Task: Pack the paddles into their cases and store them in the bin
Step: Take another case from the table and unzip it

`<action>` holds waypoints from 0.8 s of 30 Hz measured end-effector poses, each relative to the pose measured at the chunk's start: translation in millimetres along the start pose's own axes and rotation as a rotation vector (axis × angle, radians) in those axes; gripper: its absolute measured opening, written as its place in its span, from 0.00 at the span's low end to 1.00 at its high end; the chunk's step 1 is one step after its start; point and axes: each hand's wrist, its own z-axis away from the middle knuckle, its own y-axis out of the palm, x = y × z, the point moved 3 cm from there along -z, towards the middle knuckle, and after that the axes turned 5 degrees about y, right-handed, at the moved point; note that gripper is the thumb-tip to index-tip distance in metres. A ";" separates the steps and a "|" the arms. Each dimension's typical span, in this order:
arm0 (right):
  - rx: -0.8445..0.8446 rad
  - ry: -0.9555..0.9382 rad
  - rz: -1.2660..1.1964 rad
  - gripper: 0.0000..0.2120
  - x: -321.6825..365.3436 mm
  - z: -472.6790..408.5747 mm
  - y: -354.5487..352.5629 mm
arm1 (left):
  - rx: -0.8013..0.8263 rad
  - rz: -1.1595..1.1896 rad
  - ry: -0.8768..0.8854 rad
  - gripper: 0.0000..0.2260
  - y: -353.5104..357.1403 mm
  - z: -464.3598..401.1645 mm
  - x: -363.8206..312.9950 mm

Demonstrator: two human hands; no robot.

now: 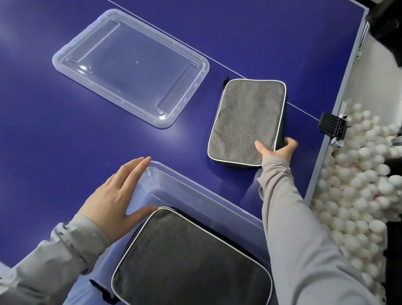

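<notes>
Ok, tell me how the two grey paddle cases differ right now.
The near case lies in the clear bin; the far case lies on the blue table. The right hand grips the far case's corner; the left hand lies open beside the near case. Both are grey with white piping.

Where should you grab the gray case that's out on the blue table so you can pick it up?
Probably the near right corner, coming from the right side. The gray case lies flat on the blue table, so only its thick edge offers a hold. The right hand does this now: thumb on top, fingers wrapped around the dark side wall. That corner also faces the clear bin.
</notes>
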 end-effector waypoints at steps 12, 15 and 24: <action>-0.088 -0.173 -0.328 0.24 62.0 60.5 -43.8 | 0.033 0.029 -0.038 0.41 1.6 2.6 3.5; -0.083 -0.205 -0.474 0.24 81.9 90.2 -54.6 | 0.000 0.070 -0.069 0.30 0.8 4.8 2.9; 0.132 -0.117 -0.579 0.22 74.9 216.3 -48.2 | -0.351 1.015 -0.415 0.13 -48.0 9.9 13.8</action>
